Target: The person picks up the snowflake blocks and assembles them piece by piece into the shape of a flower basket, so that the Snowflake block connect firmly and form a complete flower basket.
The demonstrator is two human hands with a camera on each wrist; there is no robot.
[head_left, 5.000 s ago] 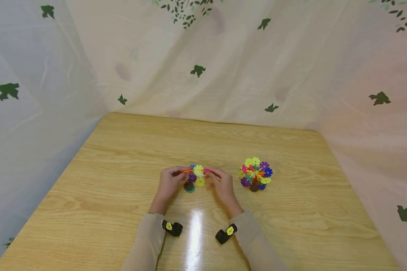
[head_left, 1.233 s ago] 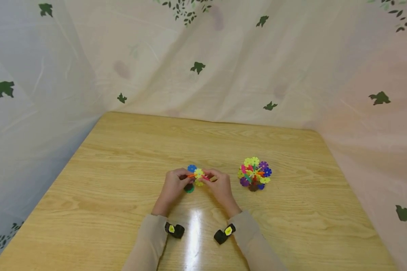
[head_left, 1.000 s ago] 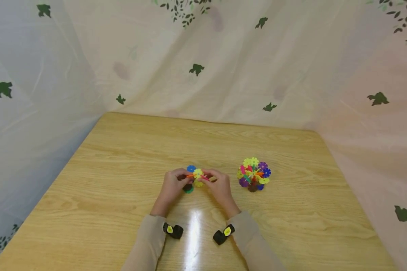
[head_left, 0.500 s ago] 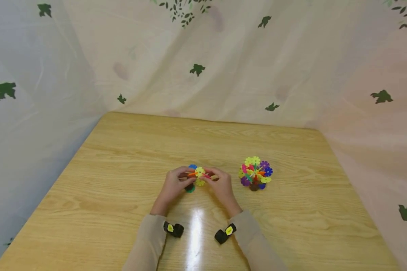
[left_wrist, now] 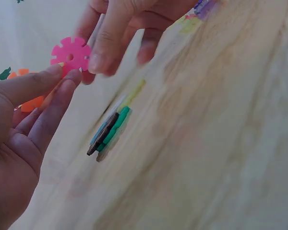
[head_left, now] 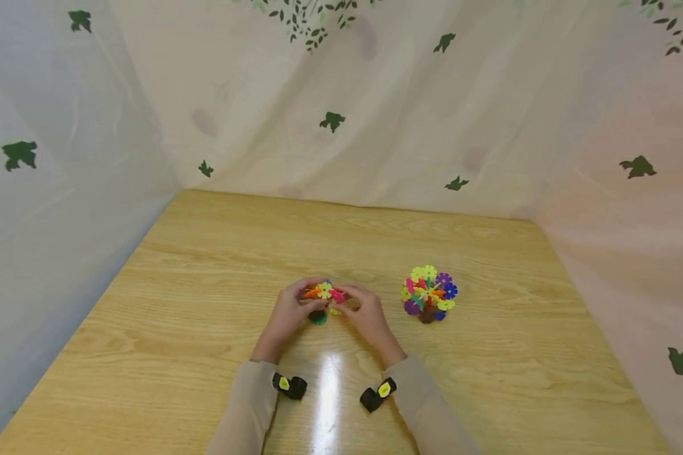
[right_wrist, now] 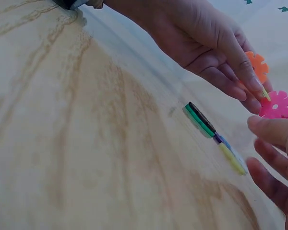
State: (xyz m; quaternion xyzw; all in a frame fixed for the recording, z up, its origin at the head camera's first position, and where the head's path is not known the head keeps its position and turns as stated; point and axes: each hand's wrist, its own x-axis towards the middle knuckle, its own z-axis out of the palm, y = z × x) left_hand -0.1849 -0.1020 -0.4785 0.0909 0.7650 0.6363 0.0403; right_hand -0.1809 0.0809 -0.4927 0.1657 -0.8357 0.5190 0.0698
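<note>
My left hand (head_left: pixel 283 316) pinches a small joined piece of slotted flower-shaped plastic discs. In it are a yellow disc (head_left: pixel 324 290), an orange disc (head_left: pixel 311 294) and a pink disc (head_left: pixel 337 296). The yellow one shows only as a thin edge (right_wrist: pixel 265 93) between the left fingertips in the right wrist view. At the pink disc's far rim (left_wrist: pixel 71 50), my right hand (head_left: pixel 371 319) pinches with thumb and finger. Beneath the hands, loose discs lie on the table: a green one (left_wrist: pixel 116 127), a brown one (left_wrist: pixel 103 134), a yellow one (left_wrist: pixel 136 92) and a partly hidden blue one.
A ball-like cluster of many-coloured discs (head_left: pixel 429 294) stands on the wooden table (head_left: pixel 489 379) to the right of my hands. Pale cloth (head_left: pixel 250 95) with leaf and bird prints hangs around the table's back and sides. Each wrist wears a black camera (head_left: pixel 298 388).
The held piece has shifted slightly left and turned. The pink disc, edge-on before, now shows its face. Both hands keep hold; the cluster on the right stays in place.
</note>
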